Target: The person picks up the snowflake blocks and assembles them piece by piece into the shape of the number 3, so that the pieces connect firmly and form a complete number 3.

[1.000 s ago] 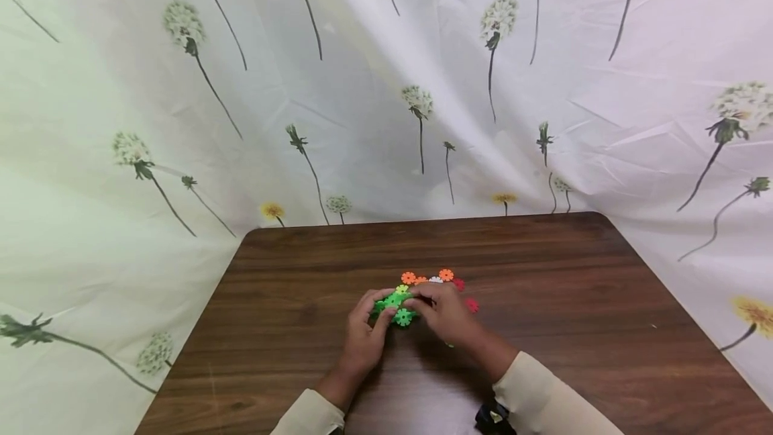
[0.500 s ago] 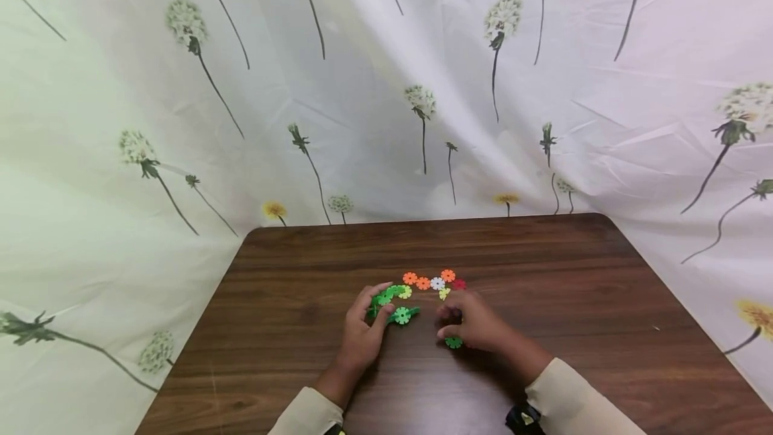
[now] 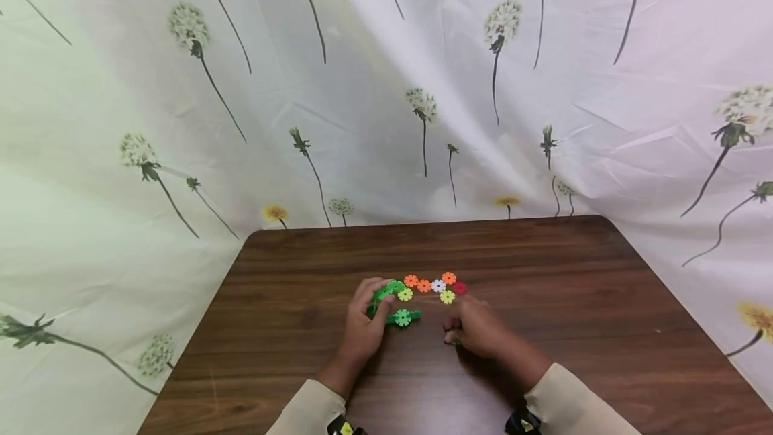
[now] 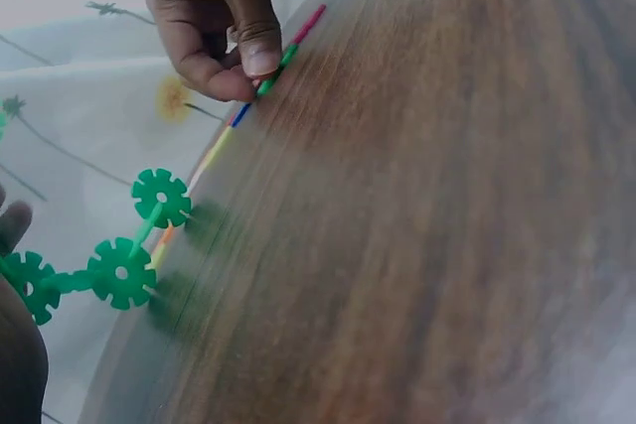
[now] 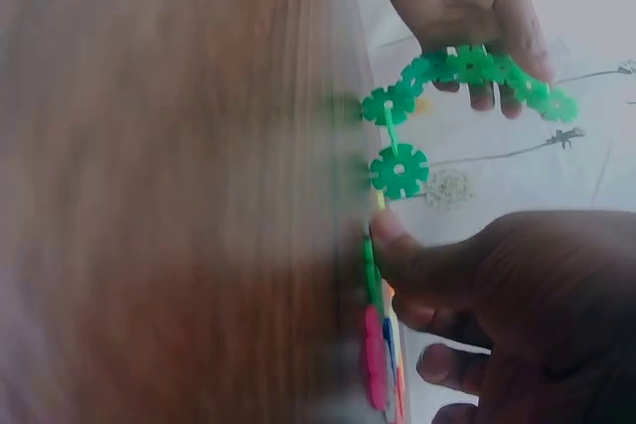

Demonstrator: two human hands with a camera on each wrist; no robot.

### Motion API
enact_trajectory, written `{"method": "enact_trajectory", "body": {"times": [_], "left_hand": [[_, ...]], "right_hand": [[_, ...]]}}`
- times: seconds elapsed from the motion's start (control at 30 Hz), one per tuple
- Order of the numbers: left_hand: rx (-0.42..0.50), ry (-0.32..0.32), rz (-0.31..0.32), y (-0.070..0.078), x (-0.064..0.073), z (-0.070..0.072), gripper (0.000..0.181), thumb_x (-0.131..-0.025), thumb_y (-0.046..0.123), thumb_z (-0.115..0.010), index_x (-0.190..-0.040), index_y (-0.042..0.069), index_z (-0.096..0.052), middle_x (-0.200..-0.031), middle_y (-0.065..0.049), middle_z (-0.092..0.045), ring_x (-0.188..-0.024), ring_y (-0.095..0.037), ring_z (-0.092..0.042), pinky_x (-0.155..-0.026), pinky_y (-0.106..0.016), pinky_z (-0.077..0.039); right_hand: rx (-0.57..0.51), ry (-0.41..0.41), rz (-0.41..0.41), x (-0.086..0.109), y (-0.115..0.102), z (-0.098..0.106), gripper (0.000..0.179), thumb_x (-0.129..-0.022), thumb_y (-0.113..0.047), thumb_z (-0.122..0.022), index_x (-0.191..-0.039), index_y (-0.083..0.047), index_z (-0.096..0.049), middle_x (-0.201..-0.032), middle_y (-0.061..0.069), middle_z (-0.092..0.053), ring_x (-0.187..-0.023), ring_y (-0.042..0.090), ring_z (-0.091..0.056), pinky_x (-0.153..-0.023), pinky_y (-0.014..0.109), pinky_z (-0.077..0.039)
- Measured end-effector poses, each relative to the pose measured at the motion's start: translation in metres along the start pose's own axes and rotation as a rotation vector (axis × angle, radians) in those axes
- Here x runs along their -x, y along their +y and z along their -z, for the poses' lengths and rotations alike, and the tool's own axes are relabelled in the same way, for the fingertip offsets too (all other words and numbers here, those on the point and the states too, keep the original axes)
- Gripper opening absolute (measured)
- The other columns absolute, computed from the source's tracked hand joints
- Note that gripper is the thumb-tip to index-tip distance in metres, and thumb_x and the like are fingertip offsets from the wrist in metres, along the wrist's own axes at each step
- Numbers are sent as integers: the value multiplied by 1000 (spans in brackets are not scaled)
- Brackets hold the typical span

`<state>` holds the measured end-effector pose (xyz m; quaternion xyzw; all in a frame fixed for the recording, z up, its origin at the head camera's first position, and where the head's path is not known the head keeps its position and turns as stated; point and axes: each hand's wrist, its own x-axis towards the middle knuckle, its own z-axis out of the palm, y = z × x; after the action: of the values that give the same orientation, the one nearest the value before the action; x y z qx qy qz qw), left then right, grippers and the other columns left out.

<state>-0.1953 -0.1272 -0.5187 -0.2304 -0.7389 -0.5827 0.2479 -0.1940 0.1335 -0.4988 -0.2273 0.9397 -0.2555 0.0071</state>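
Observation:
My left hand (image 3: 364,327) grips a curved chain of joined green flower-shaped plastic discs (image 3: 402,317). Its thumb and fingers are curled round the upper part, and the free end hangs just over the wood in the right wrist view. To the right, my right hand (image 3: 477,327) is down at the tabletop, with thumb and forefinger pinching the edge of a loose green disc (image 5: 372,265). In the head view that hand covers most of the disc. A pink-red disc (image 5: 374,354) lies close beside it in the right wrist view.
Beyond the hands lie loose flower discs on the brown wooden table (image 3: 290,274): orange (image 3: 424,286), white (image 3: 438,286), yellow (image 3: 447,297) and red (image 3: 460,288). A white cloth (image 3: 374,119) printed with dandelions hangs behind the table.
My right hand has left the green chain, moved right and nearer, and come down on the loose green disc. The left hand stays nearly in place, still holding the chain.

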Motion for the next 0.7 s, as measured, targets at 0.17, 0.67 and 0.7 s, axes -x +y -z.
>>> {"method": "enact_trajectory", "body": {"times": [0.17, 0.67, 0.7], "left_hand": [[-4, 48, -53, -2, -1, -1, 27, -103, -4, -70, -128, 6, -74, -124, -12, -71, -116, -13, -66, -102, -17, -53], [-53, 56, -43, 4, 5, -4, 40, -106, 1, -68, -143, 17, -69, -131, -7, -71, -124, -16, -67, -108, -19, -51], [-57, 58, -53, 4, 5, -4, 41, -106, 1, -68, -143, 17, -69, -131, -7, -71, -124, -16, -67, -108, -19, -51]], "right_hand": [[16, 6, 6, -1, 0, -1, 19, -81, -26, -98, -87, -17, -83, -86, -6, -74, -94, 17, -64, -97, 58, -54], [-199, 1, 116, -5, -1, -2, 19, -91, -12, -88, -94, -11, -70, -85, -5, -68, -78, 4, -57, -69, 25, -50], [-211, 5, 125, -7, -2, -2, 14, -94, -13, -86, -98, -11, -72, -89, -3, -72, -82, 4, -61, -72, 25, -52]]}}
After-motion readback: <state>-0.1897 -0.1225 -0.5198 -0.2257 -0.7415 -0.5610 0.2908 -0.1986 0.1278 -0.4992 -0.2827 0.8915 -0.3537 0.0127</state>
